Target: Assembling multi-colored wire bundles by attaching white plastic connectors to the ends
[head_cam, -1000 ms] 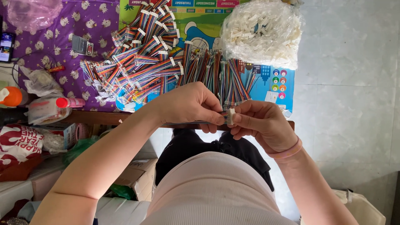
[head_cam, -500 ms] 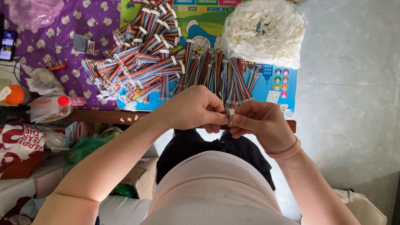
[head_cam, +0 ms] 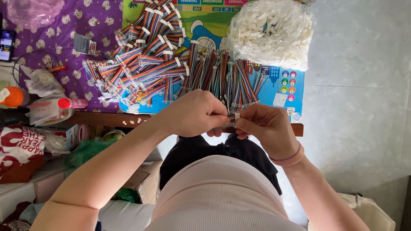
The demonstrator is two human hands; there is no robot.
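My left hand (head_cam: pixel 195 113) and my right hand (head_cam: pixel 265 127) meet over my lap, just in front of the low table's wooden edge (head_cam: pixel 107 118). Both pinch a multicoloured ribbon cable (head_cam: pixel 226 124); its small white connector (head_cam: pixel 236 116) sits at my right fingertips. Most of the cable is hidden inside my left fist. On the table beyond lie a heap of rainbow ribbon cables with white connectors (head_cam: pixel 143 64) and a row of cables without them (head_cam: pixel 222 75). A clear bag of white connectors (head_cam: pixel 269 32) stands at the far right of the table.
A purple patterned cloth (head_cam: pixel 47 34) and a colourful chart (head_cam: pixel 278 85) cover the table. An orange-capped bottle (head_cam: pixel 12 96), a red-capped bottle (head_cam: pixel 64 104), plastic bags and boxes crowd the left. Grey tiled floor (head_cam: pixel 364 85) lies to the right.
Both hands stay together on the cable and connector; the fingers have shifted slightly and the hands have dropped a little toward my lap.
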